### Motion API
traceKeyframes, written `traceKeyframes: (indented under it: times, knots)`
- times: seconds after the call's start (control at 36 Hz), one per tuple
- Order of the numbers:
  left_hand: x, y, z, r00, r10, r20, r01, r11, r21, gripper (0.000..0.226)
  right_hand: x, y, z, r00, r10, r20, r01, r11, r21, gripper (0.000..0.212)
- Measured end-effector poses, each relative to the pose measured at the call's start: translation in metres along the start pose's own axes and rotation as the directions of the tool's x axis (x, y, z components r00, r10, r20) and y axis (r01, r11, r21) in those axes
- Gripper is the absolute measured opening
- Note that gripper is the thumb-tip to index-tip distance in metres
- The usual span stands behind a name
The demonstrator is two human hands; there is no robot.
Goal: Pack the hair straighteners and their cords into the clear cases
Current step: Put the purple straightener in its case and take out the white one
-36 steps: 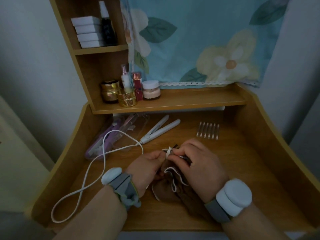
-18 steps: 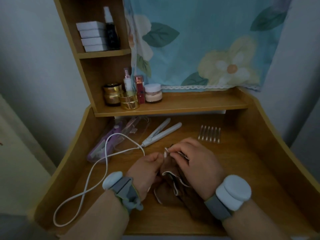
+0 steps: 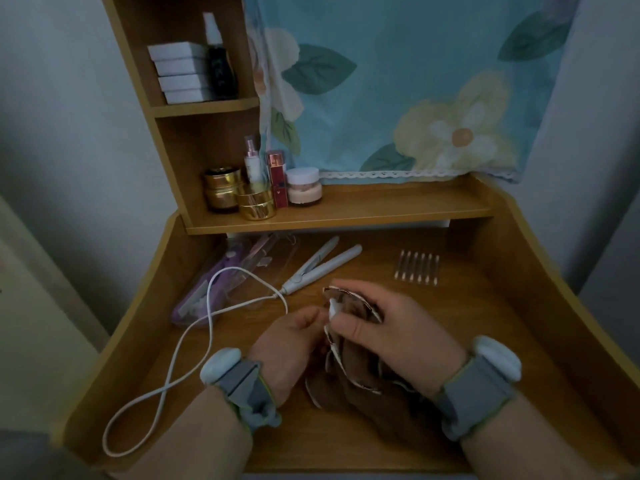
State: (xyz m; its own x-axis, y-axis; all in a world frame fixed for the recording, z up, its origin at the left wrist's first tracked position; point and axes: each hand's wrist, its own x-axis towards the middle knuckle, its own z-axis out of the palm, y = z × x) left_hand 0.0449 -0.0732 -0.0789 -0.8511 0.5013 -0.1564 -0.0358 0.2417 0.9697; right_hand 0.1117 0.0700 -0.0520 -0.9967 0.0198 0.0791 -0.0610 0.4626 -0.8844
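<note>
Both hands meet over a brown cloth (image 3: 360, 379) on the wooden desk (image 3: 485, 323) — right hand (image 3: 384, 327) curled round its folds, left hand (image 3: 294, 344) pinching a small white piece (image 3: 333, 308). Just beyond the fingertips lies the white straightener (image 3: 320, 266), its cord (image 3: 180, 351) looping leftward. Farther left, the clear case (image 3: 263, 268) holds a purple straightener (image 3: 211, 289).

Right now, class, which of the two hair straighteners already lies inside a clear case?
The purple straightener, at the desk's left inside the clear case. The white straightener lies bare on the wood, cord trailing.
</note>
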Motion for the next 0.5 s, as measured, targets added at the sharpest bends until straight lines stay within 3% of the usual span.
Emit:
traceKeyframes:
  times: [0.14,0.22,0.36,0.5]
  knots:
    - [0.0,-0.004,0.001,1.0,0.009,0.0,-0.009,1.0,-0.025,0.036,0.005,0.012,0.019,0.986,-0.007,-0.166,-0.004,0.998,-0.066,0.049]
    - [0.001,-0.003,0.002,0.999,-0.023,-0.023,0.021,0.998,-0.051,0.039,0.004,0.015,0.025,0.961,-0.062,-0.268,0.004,0.977,-0.214,0.051]
    - [0.001,-0.003,0.002,0.999,-0.044,-0.032,0.04,0.991,-0.131,0.038,-0.001,0.011,0.032,0.935,-0.168,-0.313,-0.023,0.851,-0.525,0.049]
    - [0.003,-0.003,-0.001,0.99,-0.087,-0.108,0.062,0.974,-0.216,0.024,0.0,0.011,0.028,0.95,-0.106,-0.293,-0.088,0.81,-0.579,0.025]
